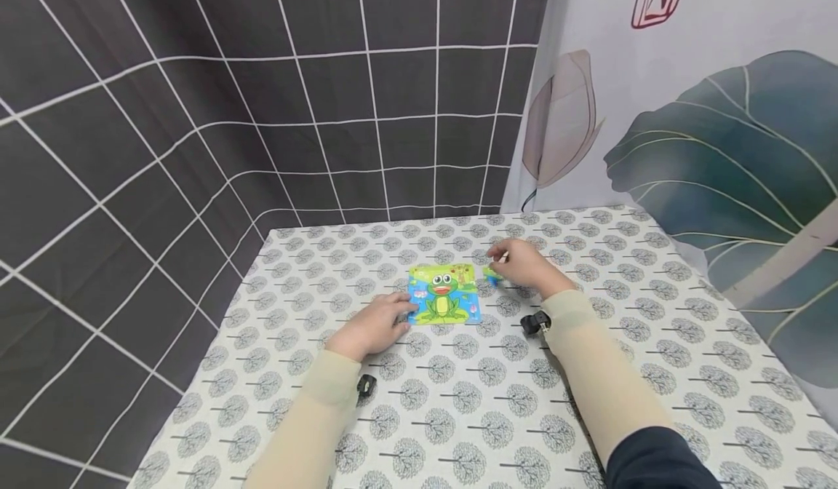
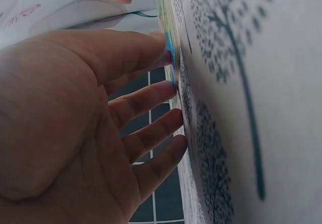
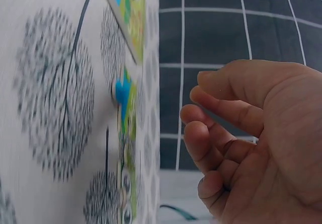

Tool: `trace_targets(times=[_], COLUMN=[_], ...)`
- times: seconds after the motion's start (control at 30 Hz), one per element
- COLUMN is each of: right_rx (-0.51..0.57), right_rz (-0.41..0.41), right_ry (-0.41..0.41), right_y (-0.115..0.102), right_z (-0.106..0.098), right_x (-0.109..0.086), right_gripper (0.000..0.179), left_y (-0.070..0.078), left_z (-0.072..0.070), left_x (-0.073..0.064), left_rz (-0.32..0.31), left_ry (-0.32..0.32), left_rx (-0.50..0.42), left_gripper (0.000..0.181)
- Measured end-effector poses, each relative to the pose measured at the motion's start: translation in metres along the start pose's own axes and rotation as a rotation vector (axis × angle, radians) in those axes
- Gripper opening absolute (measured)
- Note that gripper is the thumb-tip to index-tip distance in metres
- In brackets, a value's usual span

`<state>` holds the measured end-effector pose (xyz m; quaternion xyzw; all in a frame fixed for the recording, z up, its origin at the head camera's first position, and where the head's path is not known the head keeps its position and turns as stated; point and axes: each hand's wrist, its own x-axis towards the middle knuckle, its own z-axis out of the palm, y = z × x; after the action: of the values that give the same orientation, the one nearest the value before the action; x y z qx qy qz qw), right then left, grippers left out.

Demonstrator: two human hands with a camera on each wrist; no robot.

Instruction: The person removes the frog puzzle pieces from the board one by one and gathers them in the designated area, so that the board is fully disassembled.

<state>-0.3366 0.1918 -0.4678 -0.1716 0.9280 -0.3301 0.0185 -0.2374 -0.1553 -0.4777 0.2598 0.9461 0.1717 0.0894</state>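
Note:
A flat frog picture puzzle in green, yellow and blue lies on the table. My left hand is at its left edge, fingers spread and extended. In the left wrist view, the thumb and fingertips of that hand are right at the puzzle's edge. Just right of the puzzle lies a small green and blue puzzle piece. Over this piece hovers my right hand. The right wrist view shows the hand with loosely bent fingers and nothing between them, apart from the piece.
The table is covered by a white cloth printed with grey trees. A dark curtain with white grid lines hangs behind and to the left. A pale curtain with large leaves hangs at the right. Black wrist devices sit beneath the sleeves.

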Motion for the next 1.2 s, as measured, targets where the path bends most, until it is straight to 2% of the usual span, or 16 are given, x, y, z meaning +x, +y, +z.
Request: trace_targets(times=[0.4, 0.67, 0.83, 1.0, 1.2], right_rx=[0.015, 0.015, 0.033, -0.001, -0.046], right_rz=[-0.053, -0.076, -0.061, -0.042, -0.065], right_ry=[-0.091, -0.128, -0.170, -0.209, -0.240], right_y=[-0.033, -0.045, -0.051, -0.056, -0.063], right_z=[0.020, 0.031, 0.039, 0.050, 0.060], right_x=[0.013, 0.017, 0.019, 0.023, 0.025], right_gripper=[0.029, 0.024, 0.027, 0.030, 0.027], left_y=[0.003, 0.001, 0.001, 0.002, 0.001], left_z=[-0.002, 0.001, 0.001, 0.000, 0.000], left_x=[0.000, 0.001, 0.001, 0.001, 0.001], left_rz=[0.000, -0.014, -0.021, -0.020, -0.014], left_ry=[-0.010, -0.012, -0.012, -0.016, -0.017], left_rx=[0.009, 0.020, 0.017, 0.012, 0.016], left_gripper=[0.050, 0.051, 0.051, 0.052, 0.051])
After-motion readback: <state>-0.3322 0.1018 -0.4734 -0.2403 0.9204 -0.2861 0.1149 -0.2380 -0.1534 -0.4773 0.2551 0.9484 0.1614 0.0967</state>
